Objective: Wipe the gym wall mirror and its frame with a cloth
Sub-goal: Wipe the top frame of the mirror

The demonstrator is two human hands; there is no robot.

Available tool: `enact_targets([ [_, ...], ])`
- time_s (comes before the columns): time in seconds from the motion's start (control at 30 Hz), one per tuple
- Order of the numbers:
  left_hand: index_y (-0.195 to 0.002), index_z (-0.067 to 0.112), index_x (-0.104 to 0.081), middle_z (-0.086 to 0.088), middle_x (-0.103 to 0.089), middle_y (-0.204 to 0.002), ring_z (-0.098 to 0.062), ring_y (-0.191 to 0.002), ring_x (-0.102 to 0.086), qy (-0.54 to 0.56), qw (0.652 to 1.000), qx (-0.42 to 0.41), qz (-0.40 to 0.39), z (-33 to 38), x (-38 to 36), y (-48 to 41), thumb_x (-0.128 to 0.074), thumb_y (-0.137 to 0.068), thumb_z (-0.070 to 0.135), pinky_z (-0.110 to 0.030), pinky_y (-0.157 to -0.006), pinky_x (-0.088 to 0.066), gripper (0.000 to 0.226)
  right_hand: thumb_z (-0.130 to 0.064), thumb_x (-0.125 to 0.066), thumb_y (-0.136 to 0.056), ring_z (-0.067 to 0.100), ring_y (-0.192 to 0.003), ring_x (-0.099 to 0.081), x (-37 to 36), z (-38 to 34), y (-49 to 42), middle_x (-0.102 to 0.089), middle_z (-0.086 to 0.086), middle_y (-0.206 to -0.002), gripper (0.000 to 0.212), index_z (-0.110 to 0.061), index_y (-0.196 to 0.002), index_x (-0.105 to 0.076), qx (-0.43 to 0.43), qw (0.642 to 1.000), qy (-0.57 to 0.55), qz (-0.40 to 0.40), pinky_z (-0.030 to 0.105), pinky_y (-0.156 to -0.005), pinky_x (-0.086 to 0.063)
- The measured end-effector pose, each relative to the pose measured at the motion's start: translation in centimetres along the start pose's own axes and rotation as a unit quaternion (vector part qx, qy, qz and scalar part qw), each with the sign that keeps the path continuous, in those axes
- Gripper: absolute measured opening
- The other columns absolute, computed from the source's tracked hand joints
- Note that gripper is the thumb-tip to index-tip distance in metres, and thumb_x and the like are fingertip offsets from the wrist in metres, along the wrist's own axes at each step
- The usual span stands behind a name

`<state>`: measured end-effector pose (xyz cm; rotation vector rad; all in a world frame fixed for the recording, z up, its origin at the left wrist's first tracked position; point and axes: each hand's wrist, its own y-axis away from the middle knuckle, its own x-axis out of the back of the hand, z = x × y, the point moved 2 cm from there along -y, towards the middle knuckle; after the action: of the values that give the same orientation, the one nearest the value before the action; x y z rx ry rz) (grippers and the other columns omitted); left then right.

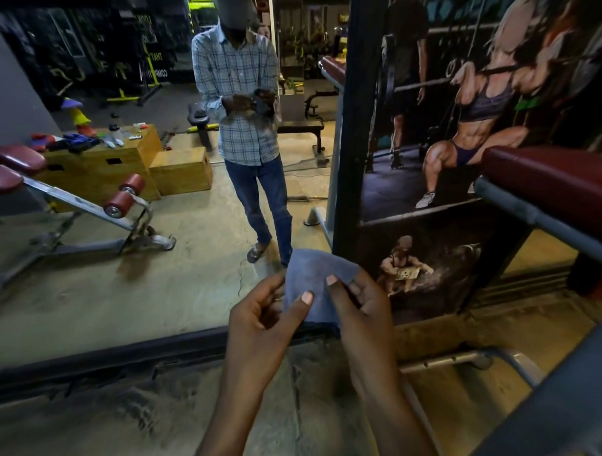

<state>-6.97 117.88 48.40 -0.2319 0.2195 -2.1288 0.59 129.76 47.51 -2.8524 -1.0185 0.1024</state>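
Mirror glass (89, 269) fills the left side, reflecting gym equipment and a person in a checked shirt, with its dark frame (126, 356) running along the floor beneath. Before the mirror's lower right corner, the left hand (258, 318) pinches a blue-grey cloth (315, 278), thumb on its front and fingers (272, 290) curled behind, while the right hand (360, 304) grips the cloth's right edge the same way, holding it in the air, clear of the glass. Further right hang a weightlifting poster (459, 120) and a maroon padded bench (550, 181).
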Motion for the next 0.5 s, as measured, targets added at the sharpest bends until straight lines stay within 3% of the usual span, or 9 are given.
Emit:
enact_targets([
  [0.07, -0.121, 0.024, -0.073, 0.007, -0.079, -0.106, -0.015, -0.095, -0.076, 0.004, 1.0, 0.004, 0.019, -0.5, 0.5, 0.3, -0.078, -0.089, 0.016, -0.029, -0.082, -0.063, 0.033, -0.013, -0.063, -0.102, 0.001, -0.087, -0.069, 0.3, 0.4, 0.3, -0.074, -0.009, -0.094, 0.012, -0.01, -0.111, -0.07, 0.041, 0.999, 0.012, 0.008, 0.013, -0.076, -0.054],
  [0.13, -0.121, 0.019, -0.073, 0.004, -0.08, -0.107, -0.016, -0.097, -0.077, 0.04, 0.999, 0.016, 0.029, -0.3, 0.9, 0.5, -0.076, -0.09, 0.012, -0.027, -0.081, -0.062, 0.032, -0.012, -0.065, -0.1, 0.006, -0.095, -0.071, 0.4, 0.3, 0.6, -0.075, -0.004, -0.105, 0.02, -0.012, -0.12, -0.069, 0.049, 0.999, -0.003, 0.006, 0.017, -0.081, -0.056],
  [0.2, -0.122, 0.015, -0.072, 0.0, -0.079, -0.109, -0.018, -0.099, -0.077, 0.071, 0.997, 0.028, 0.031, -0.1, 1.2, 0.6, -0.075, -0.089, 0.014, -0.027, -0.08, -0.062, 0.033, -0.022, -0.069, -0.1, 0.012, -0.104, -0.072, 0.4, 0.3, 0.9, -0.075, 0.0, -0.113, 0.026, -0.015, -0.125, -0.067, 0.036, 0.999, -0.01, -0.017, 0.024, -0.089, -0.058],
  [0.3, -0.124, 0.014, -0.072, -0.004, -0.079, -0.111, -0.021, -0.103, -0.076, 0.098, 0.994, 0.042, 0.026, 0.3, 1.3, 0.6, -0.074, -0.085, 0.023, -0.034, -0.085, -0.063, 0.04, -0.047, -0.072, -0.091, 0.025, -0.113, -0.071, 0.3, 0.8, 1.3, -0.074, 0.006, -0.12, 0.049, -0.013, -0.126, -0.066, -0.051, 0.993, -0.073, -0.082, 0.045, -0.099, -0.057],
  [0.5, -0.12, 0.018, -0.073, -0.001, -0.079, -0.108, -0.02, -0.103, -0.075, 0.049, 0.999, 0.004, 0.021, 0.9, 1.4, -0.5, -0.073, -0.091, 0.019, -0.037, -0.087, -0.062, 0.029, -0.033, -0.078, -0.091, 0.025, -0.11, -0.072, 0.2, 0.0, 1.3, -0.076, 0.009, -0.115, 0.034, -0.012, -0.115, -0.07, -0.106, 0.966, -0.199, -0.125, 0.041, -0.095, -0.057],
])
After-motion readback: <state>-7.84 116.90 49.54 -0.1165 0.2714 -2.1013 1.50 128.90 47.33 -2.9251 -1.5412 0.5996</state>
